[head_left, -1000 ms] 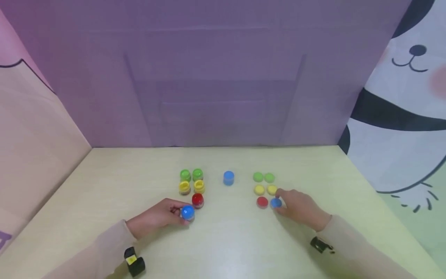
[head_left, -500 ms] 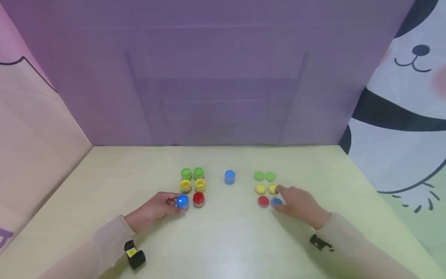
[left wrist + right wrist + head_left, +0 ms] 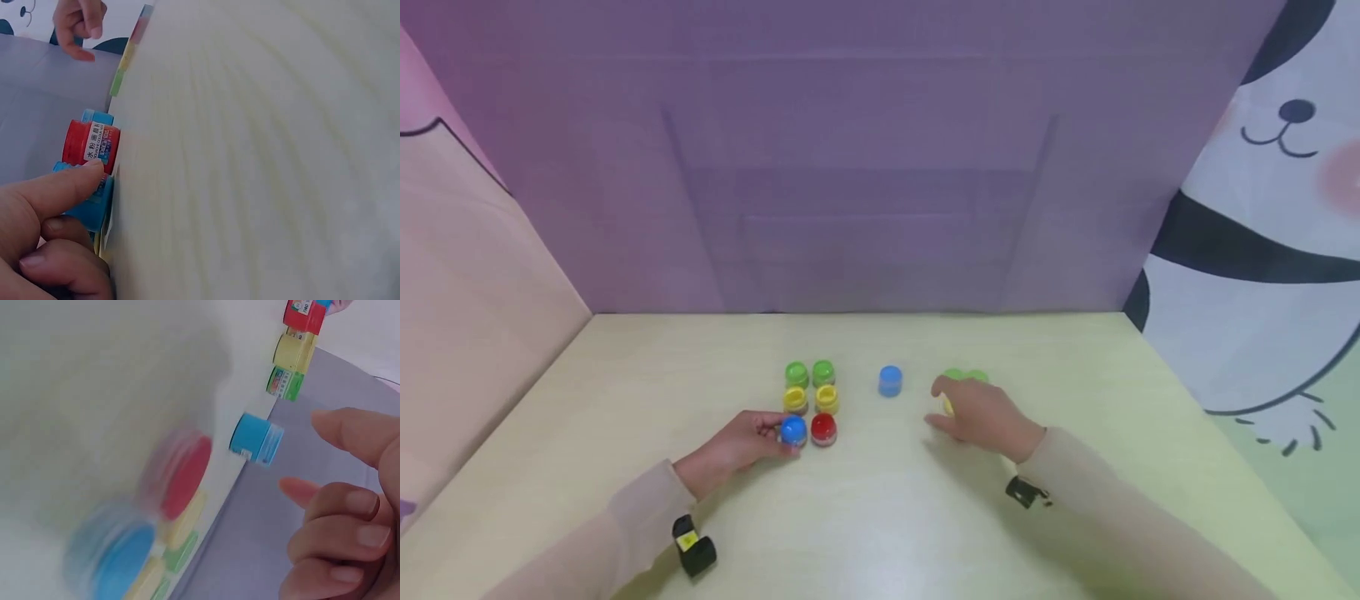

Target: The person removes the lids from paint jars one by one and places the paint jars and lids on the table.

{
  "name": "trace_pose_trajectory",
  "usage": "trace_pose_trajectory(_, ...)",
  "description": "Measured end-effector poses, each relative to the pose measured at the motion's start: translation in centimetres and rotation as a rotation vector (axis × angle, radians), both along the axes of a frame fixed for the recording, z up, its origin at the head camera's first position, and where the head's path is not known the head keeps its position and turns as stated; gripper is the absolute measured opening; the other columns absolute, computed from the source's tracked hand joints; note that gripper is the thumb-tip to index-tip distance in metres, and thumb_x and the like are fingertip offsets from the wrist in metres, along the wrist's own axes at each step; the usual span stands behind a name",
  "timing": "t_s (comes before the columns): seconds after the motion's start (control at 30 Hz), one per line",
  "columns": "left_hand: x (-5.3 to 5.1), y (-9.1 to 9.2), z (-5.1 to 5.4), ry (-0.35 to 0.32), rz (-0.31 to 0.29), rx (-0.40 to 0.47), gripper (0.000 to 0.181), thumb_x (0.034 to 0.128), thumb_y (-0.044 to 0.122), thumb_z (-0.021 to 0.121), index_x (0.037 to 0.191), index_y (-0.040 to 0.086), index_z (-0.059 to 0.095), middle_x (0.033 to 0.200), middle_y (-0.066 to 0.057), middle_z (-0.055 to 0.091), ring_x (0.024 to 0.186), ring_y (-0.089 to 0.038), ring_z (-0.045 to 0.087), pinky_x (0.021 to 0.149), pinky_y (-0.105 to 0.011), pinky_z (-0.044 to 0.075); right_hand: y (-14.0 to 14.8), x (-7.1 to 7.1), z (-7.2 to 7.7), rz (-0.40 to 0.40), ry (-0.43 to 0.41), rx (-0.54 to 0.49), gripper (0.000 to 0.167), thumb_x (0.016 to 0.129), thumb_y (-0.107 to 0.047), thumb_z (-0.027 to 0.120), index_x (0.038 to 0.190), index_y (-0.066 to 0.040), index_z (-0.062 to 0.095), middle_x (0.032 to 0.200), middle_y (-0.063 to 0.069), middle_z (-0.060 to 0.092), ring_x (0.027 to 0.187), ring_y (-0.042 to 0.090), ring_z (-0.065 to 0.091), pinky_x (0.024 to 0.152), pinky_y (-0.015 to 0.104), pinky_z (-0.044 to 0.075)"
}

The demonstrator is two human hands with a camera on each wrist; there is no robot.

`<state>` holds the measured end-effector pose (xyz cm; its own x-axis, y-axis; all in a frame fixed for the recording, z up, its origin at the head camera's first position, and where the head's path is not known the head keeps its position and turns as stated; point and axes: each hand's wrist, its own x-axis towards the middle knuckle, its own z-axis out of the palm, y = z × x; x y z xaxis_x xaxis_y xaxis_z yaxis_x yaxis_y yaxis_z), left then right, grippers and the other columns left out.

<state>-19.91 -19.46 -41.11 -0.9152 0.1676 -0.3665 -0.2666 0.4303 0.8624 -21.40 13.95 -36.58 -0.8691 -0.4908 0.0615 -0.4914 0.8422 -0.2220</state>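
Note:
My left hand (image 3: 737,446) pinches a blue paint jar (image 3: 793,431) that stands left of a red paint jar (image 3: 823,429). In the left wrist view the index finger lies along the blue jar (image 3: 92,209), right by the labelled red jar (image 3: 78,140). My right hand (image 3: 988,414) is over the lids at the right, thumb and index finger spread apart with nothing between them. It hides most of the lids in the head view. The right wrist view shows a blue lid (image 3: 125,562) and a red lid (image 3: 190,478) on the table.
Two green jars (image 3: 797,374) and two yellow jars (image 3: 827,399) stand in rows behind the red and blue ones. Another blue jar (image 3: 891,381) stands alone in the middle. Green lids (image 3: 977,376) lie behind the right hand. A purple backdrop (image 3: 865,167) rises at the table's back edge.
My left hand has set the blue jar back and left, level with the red one, then stayed there. My right hand has moved left from the blue lid, its thumb and index finger clear of it.

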Motion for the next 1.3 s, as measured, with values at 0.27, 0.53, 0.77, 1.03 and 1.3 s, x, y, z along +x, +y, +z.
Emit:
trace_pose_trajectory(0.27, -0.2, 0.0, -0.1, 0.006, 0.002, -0.029, 0.054, 0.0756, 0.016, 0.079, 0.126, 0.011, 0.060, 0.072, -0.002, 0.038, 0.072, -0.017, 0.039, 0.058, -0.026, 0.031, -3.1, -2.0, 0.4, -0.021, -0.029, -0.015, 0.040, 0.088, -0.033, 0.065, 0.114, -0.005, 0.057, 0.080, 0.007, 0.066, 0.054, 0.012, 0.052, 0.048, 0.027, 0.044)
trace_pose_trajectory(0.53, -0.3, 0.1, 0.1, 0.004, 0.009, -0.052, 0.054, 0.0754, 0.016, 0.079, 0.126, 0.010, 0.060, 0.073, -0.003, 0.038, 0.074, -0.018, 0.040, 0.060, -0.027, 0.032, -4.7, -4.0, 0.3, -0.047, -0.047, -0.028, 0.046, 0.087, -0.033, 0.066, 0.121, -0.004, 0.054, 0.094, 0.011, 0.067, 0.068, 0.017, 0.056, 0.065, 0.035, 0.051)
trace_pose_trajectory(0.77, -0.3, 0.3, 0.0, 0.002, 0.018, -0.048, 0.053, 0.0745, 0.015, 0.080, 0.124, 0.009, 0.061, 0.071, -0.002, 0.039, 0.072, -0.018, 0.040, 0.059, -0.026, 0.032, -5.6, -4.9, -0.1, -0.051, -0.052, 0.009, 0.050, 0.088, -0.037, 0.065, 0.121, -0.001, 0.052, 0.098, 0.013, 0.067, 0.078, 0.023, 0.062, 0.071, 0.039, 0.052)
trace_pose_trajectory(1.03, 0.2, 0.1, 0.3, 0.024, 0.036, -0.083, 0.055, 0.0740, 0.017, 0.080, 0.125, 0.008, 0.061, 0.070, -0.002, 0.039, 0.069, -0.018, 0.040, 0.059, -0.027, 0.032, -6.0, -5.1, -0.4, -0.058, -0.087, 0.022, 0.044, 0.088, -0.033, 0.065, 0.116, -0.001, 0.055, 0.092, 0.012, 0.067, 0.073, 0.022, 0.061, 0.064, 0.038, 0.051)
trace_pose_trajectory(1.3, 0.3, -0.4, 1.1, 0.061, 0.049, -0.127, 0.053, 0.0758, 0.025, 0.079, 0.124, 0.012, 0.062, 0.066, -0.001, 0.042, 0.062, -0.017, 0.039, 0.057, -0.028, 0.031, -6.1, -5.8, -1.2, -0.070, -0.069, 0.009, 0.034, 0.089, -0.033, 0.064, 0.105, -0.004, 0.055, 0.079, 0.007, 0.062, 0.062, 0.018, 0.054, 0.055, 0.033, 0.047)
